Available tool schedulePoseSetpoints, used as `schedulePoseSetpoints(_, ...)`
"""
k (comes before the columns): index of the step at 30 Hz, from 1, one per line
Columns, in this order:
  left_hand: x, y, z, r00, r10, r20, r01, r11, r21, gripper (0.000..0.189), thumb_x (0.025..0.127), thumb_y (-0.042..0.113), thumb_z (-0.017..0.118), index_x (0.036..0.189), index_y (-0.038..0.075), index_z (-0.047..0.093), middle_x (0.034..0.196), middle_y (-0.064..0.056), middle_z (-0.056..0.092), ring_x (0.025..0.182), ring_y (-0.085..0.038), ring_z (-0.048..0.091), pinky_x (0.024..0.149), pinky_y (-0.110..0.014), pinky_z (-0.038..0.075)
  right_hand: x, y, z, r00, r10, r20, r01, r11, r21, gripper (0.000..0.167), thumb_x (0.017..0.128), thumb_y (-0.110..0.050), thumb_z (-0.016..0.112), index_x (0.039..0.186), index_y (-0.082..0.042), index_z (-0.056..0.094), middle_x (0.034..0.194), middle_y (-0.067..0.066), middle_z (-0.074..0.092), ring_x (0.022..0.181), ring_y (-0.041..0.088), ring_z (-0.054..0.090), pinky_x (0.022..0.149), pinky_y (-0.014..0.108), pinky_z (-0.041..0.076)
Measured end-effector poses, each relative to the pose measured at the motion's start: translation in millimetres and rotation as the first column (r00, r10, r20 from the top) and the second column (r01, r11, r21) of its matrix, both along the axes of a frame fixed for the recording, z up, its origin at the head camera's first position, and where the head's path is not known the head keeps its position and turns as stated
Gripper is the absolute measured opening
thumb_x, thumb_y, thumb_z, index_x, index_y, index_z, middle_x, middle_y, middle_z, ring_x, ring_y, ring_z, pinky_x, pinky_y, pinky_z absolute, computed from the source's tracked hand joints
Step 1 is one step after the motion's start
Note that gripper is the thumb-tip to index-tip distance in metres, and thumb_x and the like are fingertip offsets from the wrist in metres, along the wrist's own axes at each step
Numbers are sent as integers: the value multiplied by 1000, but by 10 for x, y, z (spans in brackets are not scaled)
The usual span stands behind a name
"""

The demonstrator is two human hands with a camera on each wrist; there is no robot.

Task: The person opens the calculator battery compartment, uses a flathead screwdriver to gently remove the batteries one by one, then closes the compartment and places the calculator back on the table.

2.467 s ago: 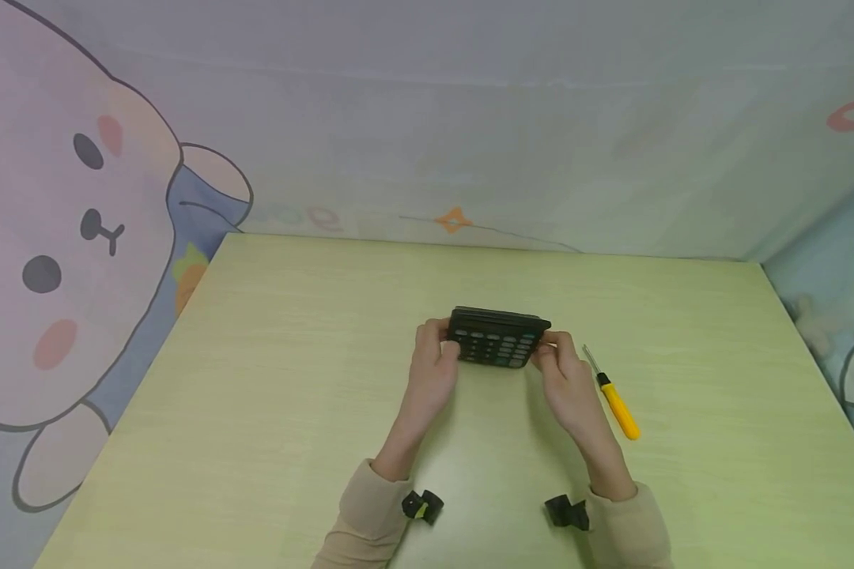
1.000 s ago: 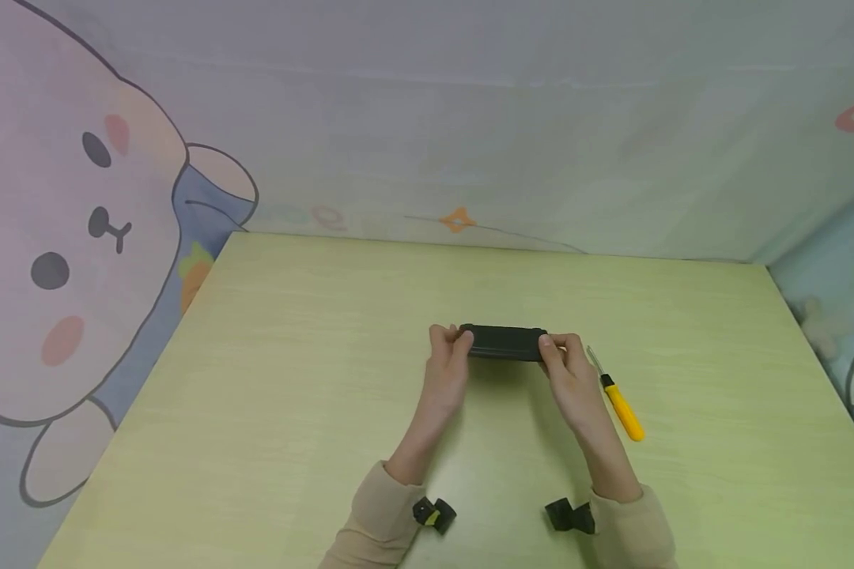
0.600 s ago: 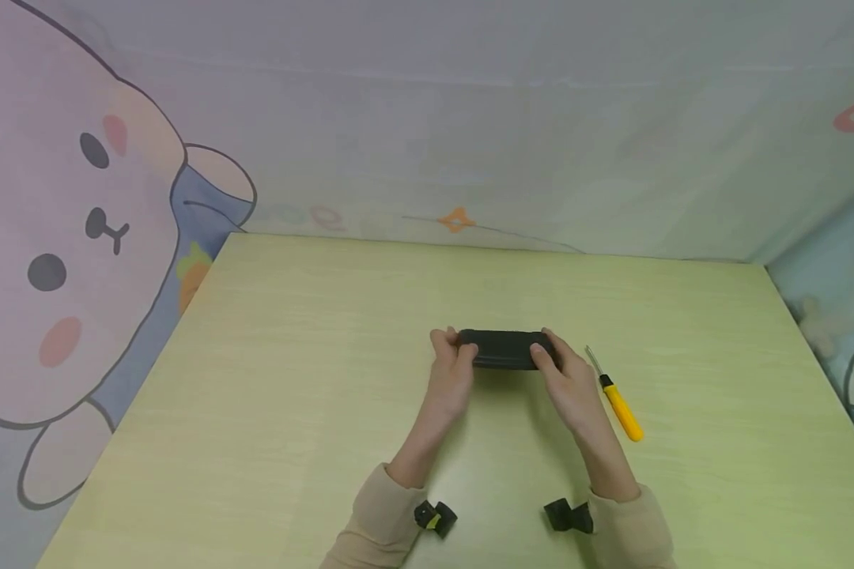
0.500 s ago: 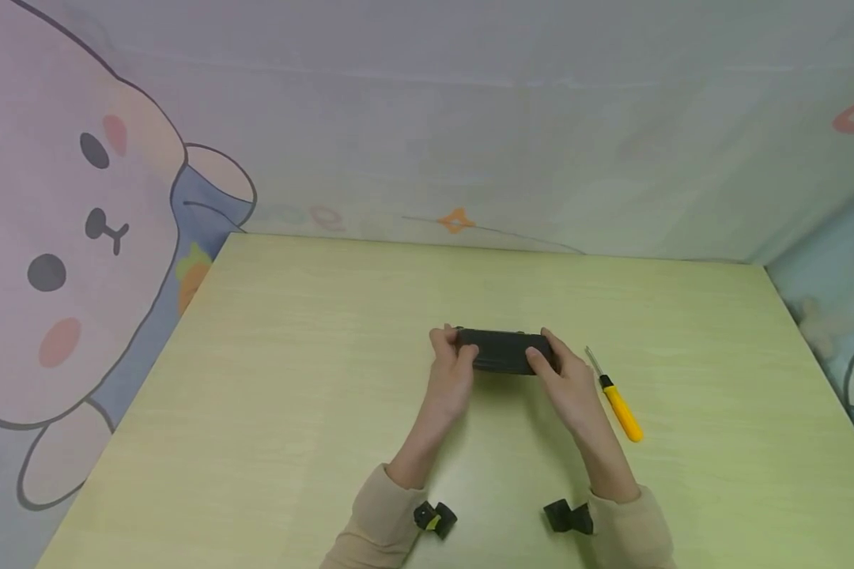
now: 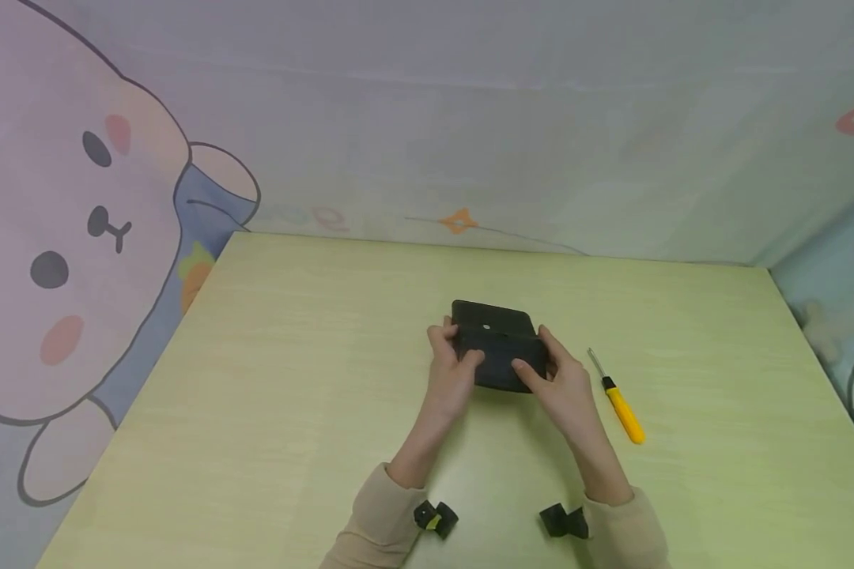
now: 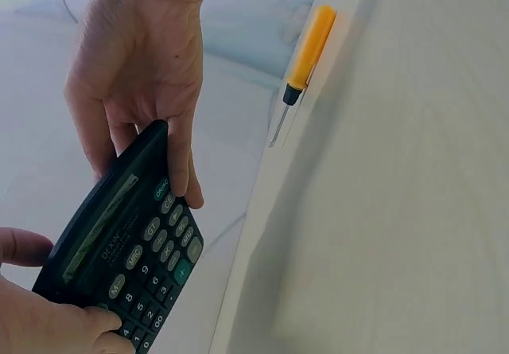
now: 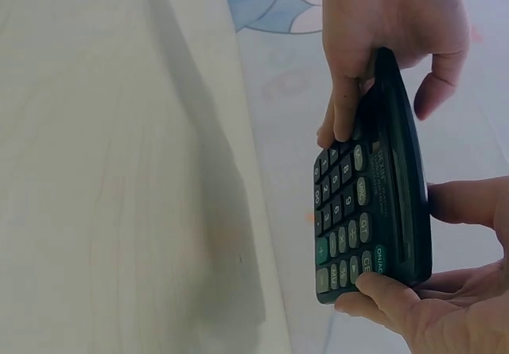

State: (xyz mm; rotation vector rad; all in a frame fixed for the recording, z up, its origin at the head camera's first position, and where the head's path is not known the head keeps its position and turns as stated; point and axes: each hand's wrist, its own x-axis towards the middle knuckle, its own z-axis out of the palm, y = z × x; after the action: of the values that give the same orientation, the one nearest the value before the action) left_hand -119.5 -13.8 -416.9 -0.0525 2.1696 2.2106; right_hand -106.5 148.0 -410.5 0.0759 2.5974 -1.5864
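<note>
A black calculator is held above the table between both hands, its dark back turned toward the head camera and a small pale round spot near its middle. My left hand grips one short side, thumb on the back. The other short side is in my right hand, whose thumb also presses the back. Both wrist views show the key side, with grey and green keys and a narrow display; fingers of each hand curl over its edges there.
A screwdriver with a yellow handle lies on the pale wooden table, just right of my right hand. Behind the table hangs a printed cloth with a cartoon animal at the left. Black wrist mounts sit by the sleeves.
The calculator has turned over: its keys faced the head camera earlier, and now its back does. Both thumbs have slid inward over the back. The screwdriver has stayed in place.
</note>
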Motion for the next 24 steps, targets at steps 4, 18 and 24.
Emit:
schedulePoseSetpoints(4,12,-12,-11,1000,-14,-13,14,1000,-9,40,83,2,48,117,-2,28,160,-24,7,149,-31,14,119,-46,19,-11,22,6,1000,-5,19,5,1000,-5,77,92,-26,65,152,-4,23,156,18,28,140,33,37,108,41,39)
schedulePoseSetpoints(18,-10,-44,-77,996,-69,-56,63,993,-99,72,81,-4,60,145,2,28,160,-18,16,148,-29,19,117,-44,25,-44,84,8,994,62,95,-65,997,31,85,90,-23,67,152,1,15,157,23,22,139,36,37,104,40,41)
schedulePoseSetpoints(24,-24,-83,-92,992,-121,-36,112,976,-185,84,82,-3,65,153,4,20,159,-15,23,145,-28,27,116,-41,28,-36,97,-23,993,74,90,-82,992,94,86,89,-22,68,152,3,15,154,27,26,129,44,47,97,45,47)
